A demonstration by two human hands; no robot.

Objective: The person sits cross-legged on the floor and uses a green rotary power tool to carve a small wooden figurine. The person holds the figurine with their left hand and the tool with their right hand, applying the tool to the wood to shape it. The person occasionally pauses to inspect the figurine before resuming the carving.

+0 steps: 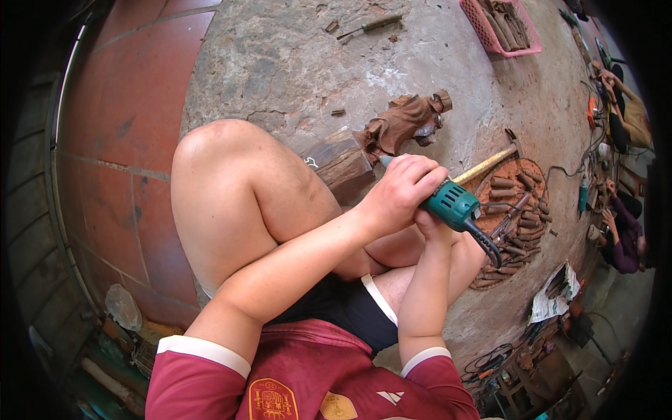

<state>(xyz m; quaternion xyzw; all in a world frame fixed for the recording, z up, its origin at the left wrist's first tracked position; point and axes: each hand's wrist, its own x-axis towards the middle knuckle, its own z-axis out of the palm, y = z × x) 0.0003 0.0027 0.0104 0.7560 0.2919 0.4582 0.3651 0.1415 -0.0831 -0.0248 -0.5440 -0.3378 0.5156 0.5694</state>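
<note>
A green rotary grinder [451, 203] with a black cord lies across my grip, its grey nose pointing left toward a brown wood carving [402, 124]. My left hand [406, 185] wraps over the front of the grinder, fingers closed. Below the grinder body, my right hand [435, 229] closes on it from underneath, its fingers partly hidden. The carving looks like a draped figure, lying on its side and joined to or resting against a squared wood block [339, 157] beside my bent knee. The grinder's tip is at the carving's lower end; whether it touches, I cannot tell.
A hammer [486, 164] with a yellow handle lies beside a round mat [483, 269] holding several chisels. A pink basket [535, 47] of wooden-handled tools stands at the far right. One chisel [371, 26] lies far ahead. Other people [633, 115] sit at right among cords.
</note>
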